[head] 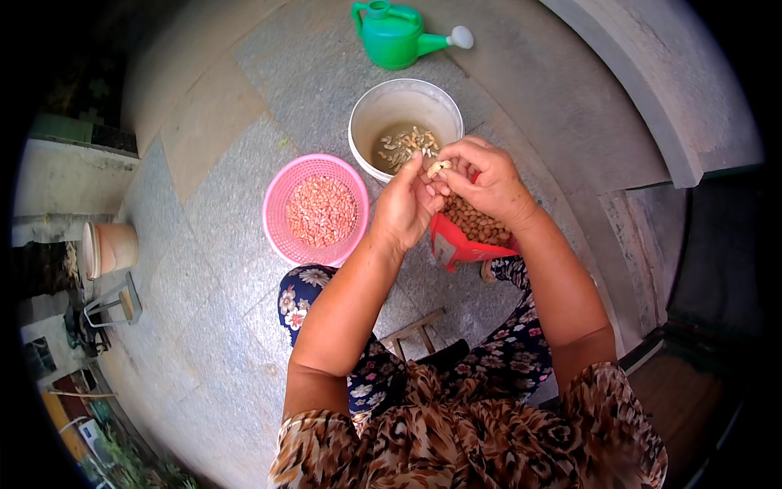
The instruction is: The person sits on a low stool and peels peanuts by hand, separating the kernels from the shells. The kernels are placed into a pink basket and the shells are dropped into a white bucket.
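My right hand (489, 177) pinches a pale, opened peanut shell (438, 168) between thumb and fingers. Just left of it, my left hand (403, 208) has its thumb raised and its fingers curled inward, close to the shell; whether anything lies in its palm is hidden. Both hands are over the near rim of a white plastic bucket (406, 88), which has broken peanut shells (403, 147) at the bottom. A pink plastic basket (274, 208) to the left contains shelled pinkish peanuts (322, 211). Below my right hand is a red bag (464, 252) full of unshelled peanuts (473, 220).
A green watering can (394, 36) stands beyond the bucket. At far left are a lidded bucket (113, 247) and a small metal-framed stool (116, 305). Grey stone paving (195, 299) covers the ground, and a raised concrete ledge (641, 79) curves along the right.
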A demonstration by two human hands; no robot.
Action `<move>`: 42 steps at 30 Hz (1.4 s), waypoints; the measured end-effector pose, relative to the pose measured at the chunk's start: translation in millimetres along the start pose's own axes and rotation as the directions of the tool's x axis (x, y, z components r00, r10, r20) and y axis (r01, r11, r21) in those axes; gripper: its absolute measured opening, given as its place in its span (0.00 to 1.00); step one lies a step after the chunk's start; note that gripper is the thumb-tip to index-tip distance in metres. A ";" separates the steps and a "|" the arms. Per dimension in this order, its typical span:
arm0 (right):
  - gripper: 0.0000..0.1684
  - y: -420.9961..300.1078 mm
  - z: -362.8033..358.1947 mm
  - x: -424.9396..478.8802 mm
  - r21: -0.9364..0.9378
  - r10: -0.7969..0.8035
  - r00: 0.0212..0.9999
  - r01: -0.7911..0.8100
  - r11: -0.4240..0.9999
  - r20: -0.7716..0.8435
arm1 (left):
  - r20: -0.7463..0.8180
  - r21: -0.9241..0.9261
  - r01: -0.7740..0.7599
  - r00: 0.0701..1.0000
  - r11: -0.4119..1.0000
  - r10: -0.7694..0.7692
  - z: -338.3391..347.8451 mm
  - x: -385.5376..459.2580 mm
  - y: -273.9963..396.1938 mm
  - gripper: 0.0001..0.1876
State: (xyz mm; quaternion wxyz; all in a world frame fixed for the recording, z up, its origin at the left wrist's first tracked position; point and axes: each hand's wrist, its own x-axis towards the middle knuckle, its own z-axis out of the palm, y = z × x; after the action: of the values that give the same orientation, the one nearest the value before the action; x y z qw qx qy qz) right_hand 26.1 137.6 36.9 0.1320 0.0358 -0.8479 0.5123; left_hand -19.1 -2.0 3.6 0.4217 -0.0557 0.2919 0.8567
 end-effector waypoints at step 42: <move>0.18 77.3 10.4 -47.1 -0.820 0.773 0.489 -0.180 0.543 0.404 | -0.297 0.206 -0.079 0.945 0.975 0.140 -11.9 -1.8 5.1 0.09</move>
State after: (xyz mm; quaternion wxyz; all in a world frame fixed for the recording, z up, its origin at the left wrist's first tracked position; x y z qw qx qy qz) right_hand 54.4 161.5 -46.4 -0.3817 -0.0731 -0.9144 0.1136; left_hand -23.5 -12.2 -3.2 0.3256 -0.1323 0.4378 0.8275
